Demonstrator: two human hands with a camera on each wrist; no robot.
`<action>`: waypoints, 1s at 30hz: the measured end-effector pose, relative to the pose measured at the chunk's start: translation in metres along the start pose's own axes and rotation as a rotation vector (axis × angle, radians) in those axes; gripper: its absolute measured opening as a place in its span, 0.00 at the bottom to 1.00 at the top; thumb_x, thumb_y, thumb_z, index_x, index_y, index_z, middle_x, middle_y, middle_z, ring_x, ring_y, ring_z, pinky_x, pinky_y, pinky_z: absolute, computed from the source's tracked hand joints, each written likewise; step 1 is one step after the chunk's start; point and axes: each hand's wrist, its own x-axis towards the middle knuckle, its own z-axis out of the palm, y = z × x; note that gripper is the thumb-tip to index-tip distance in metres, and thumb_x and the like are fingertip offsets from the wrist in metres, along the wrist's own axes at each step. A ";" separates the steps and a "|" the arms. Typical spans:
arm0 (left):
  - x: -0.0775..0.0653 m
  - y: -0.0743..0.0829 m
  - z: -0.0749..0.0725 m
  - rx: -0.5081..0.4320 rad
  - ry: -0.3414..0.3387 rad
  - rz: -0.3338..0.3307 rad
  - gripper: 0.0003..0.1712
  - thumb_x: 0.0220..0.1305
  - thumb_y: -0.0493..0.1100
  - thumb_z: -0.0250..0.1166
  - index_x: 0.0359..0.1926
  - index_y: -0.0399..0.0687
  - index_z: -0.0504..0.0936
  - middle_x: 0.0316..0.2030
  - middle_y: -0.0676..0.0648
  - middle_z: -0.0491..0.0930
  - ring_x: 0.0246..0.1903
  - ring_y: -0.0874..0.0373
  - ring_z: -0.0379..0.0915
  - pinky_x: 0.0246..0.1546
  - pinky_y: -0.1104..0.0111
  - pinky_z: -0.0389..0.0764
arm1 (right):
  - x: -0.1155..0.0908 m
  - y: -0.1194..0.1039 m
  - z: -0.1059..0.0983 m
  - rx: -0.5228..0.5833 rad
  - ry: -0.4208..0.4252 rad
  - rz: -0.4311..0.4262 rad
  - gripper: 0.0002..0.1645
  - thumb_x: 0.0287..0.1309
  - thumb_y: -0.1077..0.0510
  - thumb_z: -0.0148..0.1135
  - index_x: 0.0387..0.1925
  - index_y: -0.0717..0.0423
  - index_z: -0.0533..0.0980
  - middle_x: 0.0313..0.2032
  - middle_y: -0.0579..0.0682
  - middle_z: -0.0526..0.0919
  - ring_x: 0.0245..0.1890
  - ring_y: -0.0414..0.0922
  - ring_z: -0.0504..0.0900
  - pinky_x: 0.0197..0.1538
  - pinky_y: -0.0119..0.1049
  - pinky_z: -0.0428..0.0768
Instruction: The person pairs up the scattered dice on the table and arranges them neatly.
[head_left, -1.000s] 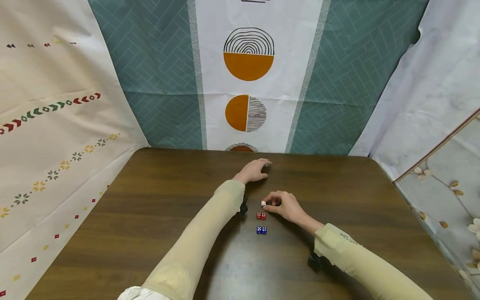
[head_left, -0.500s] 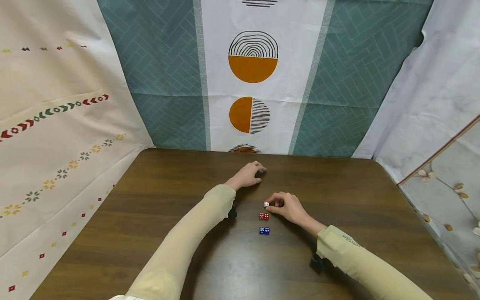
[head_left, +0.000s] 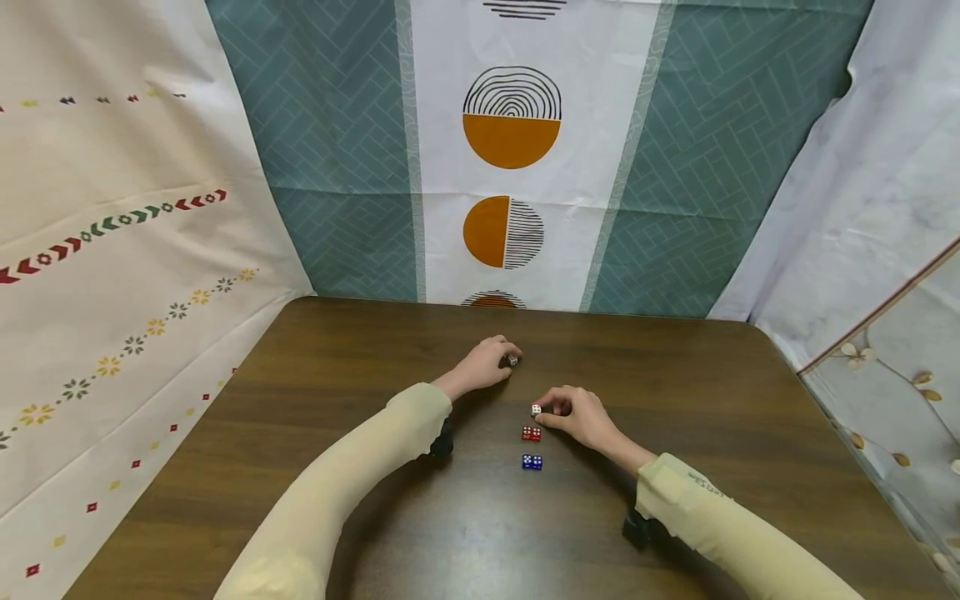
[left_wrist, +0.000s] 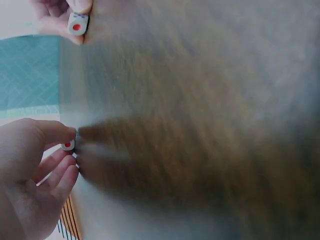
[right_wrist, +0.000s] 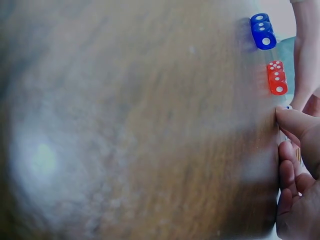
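Observation:
My left hand [head_left: 482, 365] pinches a white die [left_wrist: 68, 146] between thumb and fingers, low over the far middle of the table; its red pip shows in the left wrist view. Nearer and to the right, my right hand [head_left: 583, 414] pinches another white die [head_left: 536, 410] between thumb and index finger. Just in front of that die lies a pair of red dice [head_left: 532, 434], side by side. A pair of blue dice [head_left: 532, 462] lies closer to me, in line with the red ones. In the right wrist view, my right thumb hides most of its die.
The dark wooden table [head_left: 637, 517] reaches back to a hanging green and white cloth [head_left: 345, 167]. A patterned cream cloth [head_left: 112, 183] hangs at the left, a pale floral one [head_left: 885, 275] at the right.
My left hand has come back toward me and leftward, carrying its white die nearer to the right hand's row. My right hand has kept its pinch in place; the view has shifted slightly.

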 end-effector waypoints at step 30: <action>-0.036 0.003 0.008 -0.162 0.084 -0.024 0.06 0.65 0.39 0.66 0.42 0.46 0.85 0.38 0.47 0.80 0.39 0.58 0.78 0.43 0.68 0.79 | 0.000 0.002 0.001 0.023 0.015 -0.020 0.08 0.55 0.52 0.73 0.39 0.43 0.86 0.24 0.41 0.76 0.25 0.36 0.70 0.31 0.28 0.69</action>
